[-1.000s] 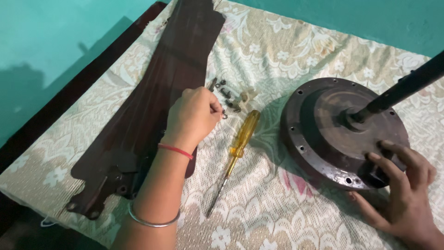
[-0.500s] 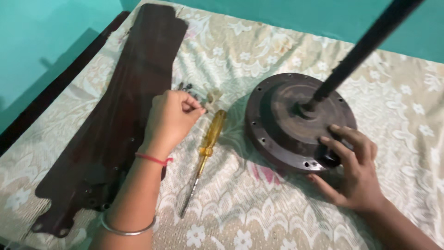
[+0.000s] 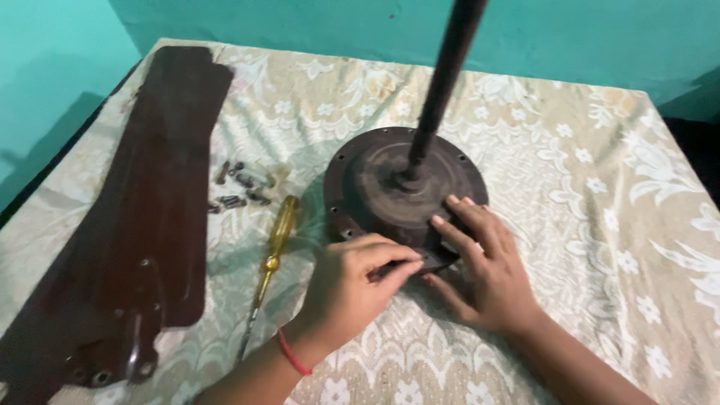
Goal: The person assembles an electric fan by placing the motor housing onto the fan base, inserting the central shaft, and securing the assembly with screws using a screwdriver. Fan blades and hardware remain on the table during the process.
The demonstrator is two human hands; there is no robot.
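Note:
A dark round fan motor [image 3: 390, 176] lies flat on the cloth, with a black rod [image 3: 442, 82] rising from its middle. My left hand [image 3: 349, 285] is at the motor's near rim, its fingertips pinched on a small dark screw that is mostly hidden. My right hand [image 3: 487, 266] grips the same rim from the right, fingers laid on top and thumb underneath. A dark bracket part [image 3: 433, 260] shows between the two hands.
A yellow-handled screwdriver [image 3: 274, 244] lies left of the motor. Several loose screws [image 3: 240, 189] sit beyond it. Long dark brown fan blades [image 3: 127, 210] are stacked along the left side. A floral cloth [image 3: 600, 187] covers the table; teal walls stand behind.
My left hand left the screw pile and moved right to the motor's near rim, fingers still pinched. The view swung so that the motor is centred and the rod stands upright.

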